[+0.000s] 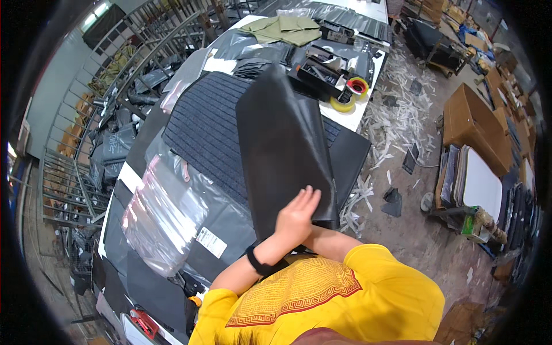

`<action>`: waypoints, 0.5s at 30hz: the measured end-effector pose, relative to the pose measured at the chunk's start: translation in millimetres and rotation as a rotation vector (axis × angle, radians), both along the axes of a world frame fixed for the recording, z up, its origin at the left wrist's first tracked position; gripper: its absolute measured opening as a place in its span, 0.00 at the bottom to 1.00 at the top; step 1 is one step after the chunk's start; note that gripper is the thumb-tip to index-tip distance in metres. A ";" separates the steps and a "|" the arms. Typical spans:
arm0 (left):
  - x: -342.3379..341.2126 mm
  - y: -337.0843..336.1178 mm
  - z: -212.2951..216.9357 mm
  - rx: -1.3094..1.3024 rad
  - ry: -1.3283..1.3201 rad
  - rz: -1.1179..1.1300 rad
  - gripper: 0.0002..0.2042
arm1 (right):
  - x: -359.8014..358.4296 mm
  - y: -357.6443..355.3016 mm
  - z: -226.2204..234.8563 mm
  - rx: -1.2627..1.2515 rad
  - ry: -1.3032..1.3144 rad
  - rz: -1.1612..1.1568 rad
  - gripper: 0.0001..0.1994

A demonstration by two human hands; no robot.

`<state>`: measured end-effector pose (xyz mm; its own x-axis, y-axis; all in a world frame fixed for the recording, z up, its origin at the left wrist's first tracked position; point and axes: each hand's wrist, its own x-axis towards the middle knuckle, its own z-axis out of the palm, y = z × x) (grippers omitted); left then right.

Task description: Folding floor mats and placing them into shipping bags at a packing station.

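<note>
A large folded black sheet point(282, 149), smooth like vinyl, stands up in front of me over the table. My left hand point(296, 217), with a dark band on its wrist, lies flat against the sheet's lower part, fingers stretched out. My right forearm point(334, 242) crosses beneath the left wrist; its hand is hidden behind the left hand and the sheet. Under and left of the sheet lies a dark ribbed mat point(201, 129). Flat black pieces point(352, 158) show at its right. Clear plastic bags point(164, 227) and a white label point(211, 241) are on the left.
Beyond the sheet are a black box point(318, 79), yellow tape rolls point(342, 104) and an olive cloth point(282, 29). Metal racks point(72, 178) line the left. White scraps point(382, 109) litter the floor at right, near a cardboard box point(474, 126). A red-handled tool point(144, 323) sits at the near left.
</note>
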<state>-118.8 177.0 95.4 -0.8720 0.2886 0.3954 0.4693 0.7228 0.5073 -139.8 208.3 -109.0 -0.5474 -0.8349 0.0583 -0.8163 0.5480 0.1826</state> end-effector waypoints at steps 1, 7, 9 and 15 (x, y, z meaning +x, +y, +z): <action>-6.3 19.9 -21.4 -0.046 -0.017 -0.089 0.29 | 4.0 28.5 4.1 -0.055 -0.106 -0.035 0.28; -8.9 72.1 -95.8 -0.603 -0.182 -0.251 0.26 | 69.7 111.6 16.3 -0.460 -0.750 -0.099 0.24; -10.9 78.2 -107.3 -0.632 -0.162 -0.267 0.25 | 70.0 118.9 28.0 -0.604 -0.971 -0.123 0.23; 7.4 69.3 -152.6 -0.753 0.008 -0.250 0.26 | -8.8 219.7 134.0 -0.700 -2.068 -0.297 0.12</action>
